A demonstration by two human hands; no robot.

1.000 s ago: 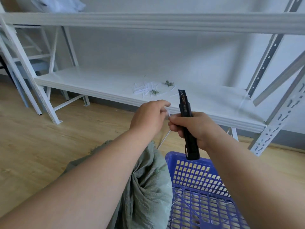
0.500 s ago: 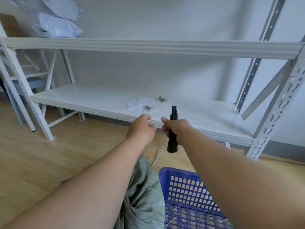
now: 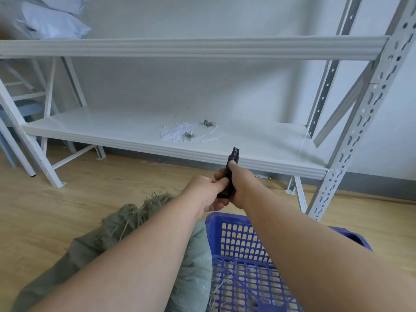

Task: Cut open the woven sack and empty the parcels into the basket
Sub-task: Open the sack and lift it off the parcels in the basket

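Since 0.5 s ago: both hands pushed further out toward the rack, left hand (image 3: pixel 208 193) closed the gap and now touches the right hand (image 3: pixel 239 188) at the knife; white strand that hung between the hands is no longer visible. View tilted down a bit, more sack and basket in frame.

Right hand: fingers wrapped round the black utility knife (image 3: pixel 230 176), thumb laid up along its body, knife upright with tip end pointing up and away. Forearm fully extended, running diagonally from lower right.

Left hand: fingers curled, thumb and forefinger against the knife's lower body beside the right hand. Looks like a pinch on the handle, grip detail partly hidden by the knuckles. Forearm extended from lower left, crossing over the sack.

Woven sack (image 3: pixel 117 230): grey-green, slumped on the wood floor (image 3: pixel 56 210) under the left arm, frayed open end facing the rack, touching the basket's left wall. No parcels visible from it.

Basket (image 3: pixel 236 239): blue slotted plastic, on the floor under the right arm, a few loose pale fibres inside.

White shelf (image 3: pixel 112 131) ahead carries white strip scraps (image 3: pixel 175 131) and small green fibre tufts. Pale poly bags (image 3: pixel 51 23) on the upper level, top left.
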